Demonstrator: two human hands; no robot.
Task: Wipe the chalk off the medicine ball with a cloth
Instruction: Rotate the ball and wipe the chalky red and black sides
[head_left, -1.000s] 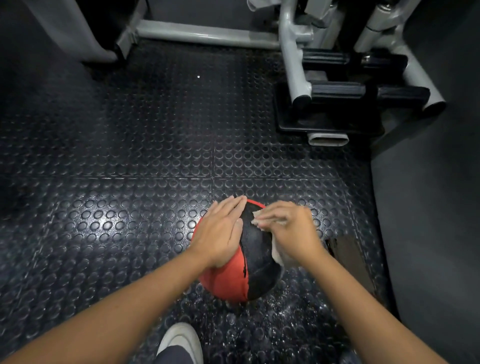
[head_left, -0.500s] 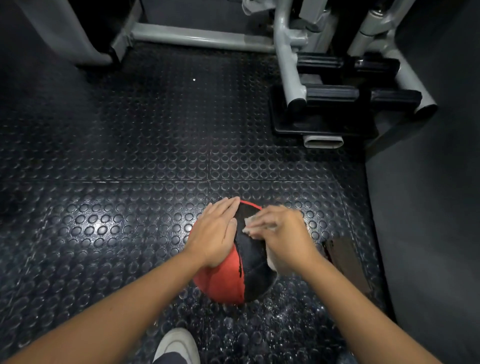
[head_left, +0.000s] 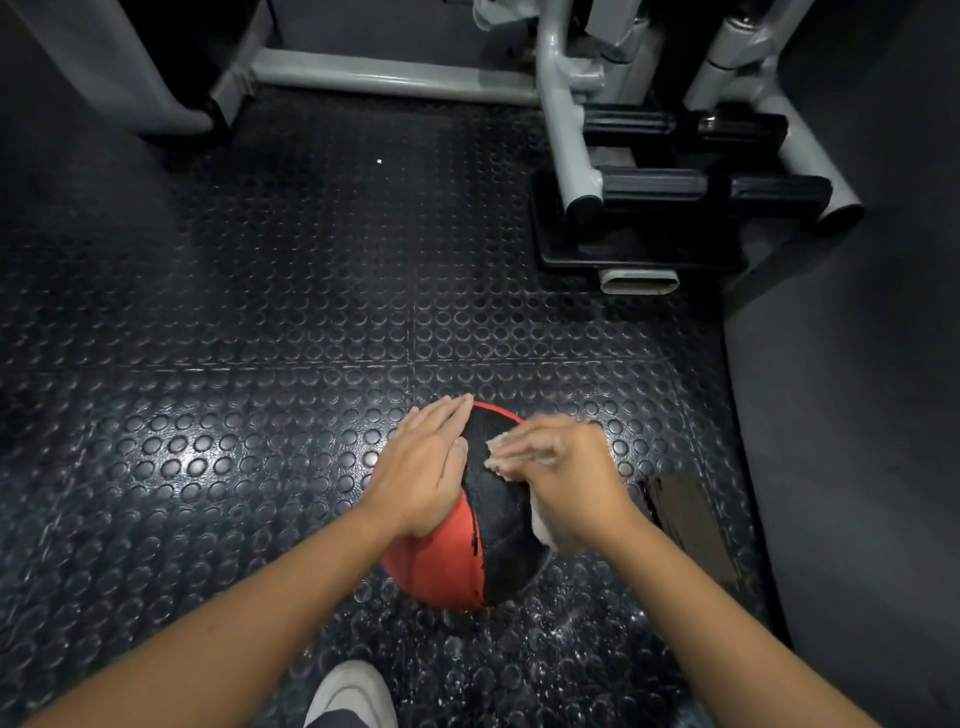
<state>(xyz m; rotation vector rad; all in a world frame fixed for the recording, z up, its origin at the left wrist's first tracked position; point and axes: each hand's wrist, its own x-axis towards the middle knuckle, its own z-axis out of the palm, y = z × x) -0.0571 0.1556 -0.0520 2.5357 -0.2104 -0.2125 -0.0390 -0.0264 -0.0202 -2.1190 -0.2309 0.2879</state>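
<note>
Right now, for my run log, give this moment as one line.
left hand: flat on medicine ball | right hand: holds cloth on black panel | support: studded rubber floor

No legible txt, logos, labels or nos. anywhere in view. Checked medicine ball (head_left: 504, 525) (red/blk panels), cloth (head_left: 543, 527), studded floor mat (head_left: 260, 364), grey machine frame (head_left: 566, 130). Nothing readable on any.
</note>
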